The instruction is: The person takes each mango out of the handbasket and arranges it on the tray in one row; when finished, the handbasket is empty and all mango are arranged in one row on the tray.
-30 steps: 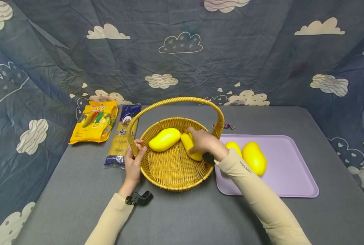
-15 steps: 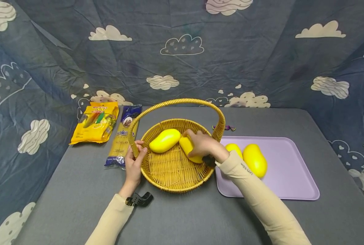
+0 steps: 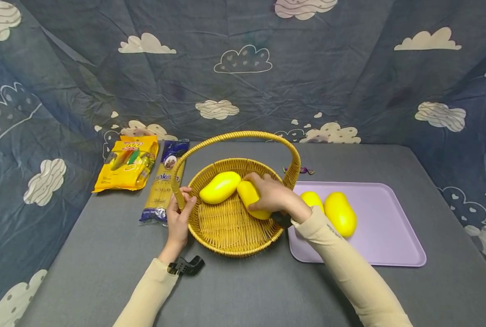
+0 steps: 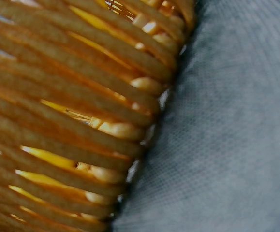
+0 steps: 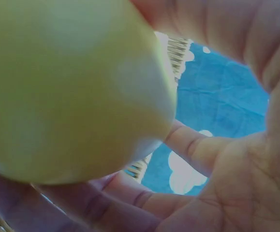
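A yellow wicker basket (image 3: 226,231) with a tall arched handle stands mid-table. My left hand (image 3: 179,222) grips its left rim at the handle's foot, thumb on the inner side; the left wrist view has only the woven wall (image 4: 72,96) close up. Inside the basket, toward its right side, my right hand (image 3: 273,193) holds a yellow mango (image 3: 251,200). Thumb and fingers curl around that mango (image 5: 81,92) in the right wrist view. Another mango (image 3: 220,187) lies at the back left of the basket, its tip close to the held one.
Right of the basket lies a lilac tray (image 3: 390,227) bearing two mangoes (image 3: 340,214), one partly behind the right wrist. A yellow candy bag (image 3: 126,163) and a pasta packet (image 3: 161,190) lie left. Purple-wrapped candy (image 3: 304,170) lies behind the tray.
My right hand and its mango have shifted slightly left and toward me inside the basket. The left hand keeps its grip in the same place.
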{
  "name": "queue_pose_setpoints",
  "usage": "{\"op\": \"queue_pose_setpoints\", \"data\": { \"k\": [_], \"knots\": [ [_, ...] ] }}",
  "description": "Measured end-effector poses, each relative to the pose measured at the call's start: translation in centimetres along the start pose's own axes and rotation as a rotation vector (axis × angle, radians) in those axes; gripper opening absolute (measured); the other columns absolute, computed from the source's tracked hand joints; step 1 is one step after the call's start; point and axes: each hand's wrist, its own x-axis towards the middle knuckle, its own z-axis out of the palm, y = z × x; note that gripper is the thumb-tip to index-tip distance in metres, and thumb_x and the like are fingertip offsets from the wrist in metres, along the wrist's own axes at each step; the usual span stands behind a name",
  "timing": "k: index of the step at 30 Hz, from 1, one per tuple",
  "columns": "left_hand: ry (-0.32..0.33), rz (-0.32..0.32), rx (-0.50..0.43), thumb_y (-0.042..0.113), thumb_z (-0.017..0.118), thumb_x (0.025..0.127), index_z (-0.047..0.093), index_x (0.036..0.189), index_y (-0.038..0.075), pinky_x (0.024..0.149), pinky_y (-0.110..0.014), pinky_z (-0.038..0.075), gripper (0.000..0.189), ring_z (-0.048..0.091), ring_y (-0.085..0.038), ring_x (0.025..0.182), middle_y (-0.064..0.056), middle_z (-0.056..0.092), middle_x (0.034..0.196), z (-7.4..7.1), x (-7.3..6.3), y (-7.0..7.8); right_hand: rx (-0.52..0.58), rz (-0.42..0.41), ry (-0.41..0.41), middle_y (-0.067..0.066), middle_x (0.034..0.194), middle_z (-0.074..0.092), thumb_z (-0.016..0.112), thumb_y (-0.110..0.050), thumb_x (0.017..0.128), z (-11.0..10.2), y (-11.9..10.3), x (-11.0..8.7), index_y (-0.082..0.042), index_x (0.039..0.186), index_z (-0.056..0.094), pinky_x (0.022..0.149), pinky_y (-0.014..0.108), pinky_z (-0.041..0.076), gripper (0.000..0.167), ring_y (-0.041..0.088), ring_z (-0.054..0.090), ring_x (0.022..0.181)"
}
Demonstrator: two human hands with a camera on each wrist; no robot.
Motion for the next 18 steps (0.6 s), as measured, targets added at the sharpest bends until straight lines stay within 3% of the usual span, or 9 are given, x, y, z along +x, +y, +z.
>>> {"op": "queue_pose_setpoints", "data": {
  "k": [11, 18],
  "knots": [
    [0.009, 0.010, -0.012, -0.001, 0.058, 0.090, 0.048, 0.083, -0.003, 0.092, -0.029, 0.033, 0.012, 0.045, -0.026, 0.105, -0.020, 0.051, 0.110, 0.0, 0.0, 0.0, 0.039, -0.098, 0.085, 0.013, 0.114, 0.055, 0.076, -0.028, 0.077, -1.0, -0.3, -1.3, -0.015, 0.140, 0.037, 0.074, 0.040, 0.042, 0.075, 0.027, 0.050, 0.094],
    [-0.004, 0.003, -0.005, 0.000, 0.058, 0.091, 0.045, 0.085, -0.008, 0.091, -0.029, 0.033, 0.016, 0.045, -0.024, 0.104, -0.022, 0.049, 0.112, -0.1, 0.1, -0.1, 0.066, -0.147, 0.163, 0.009, 0.124, 0.054, 0.079, -0.030, 0.076, -0.8, -0.4, -2.2, -0.018, 0.139, 0.039, 0.076, 0.040, 0.042, 0.076, 0.026, 0.051, 0.100]
  ]
}}
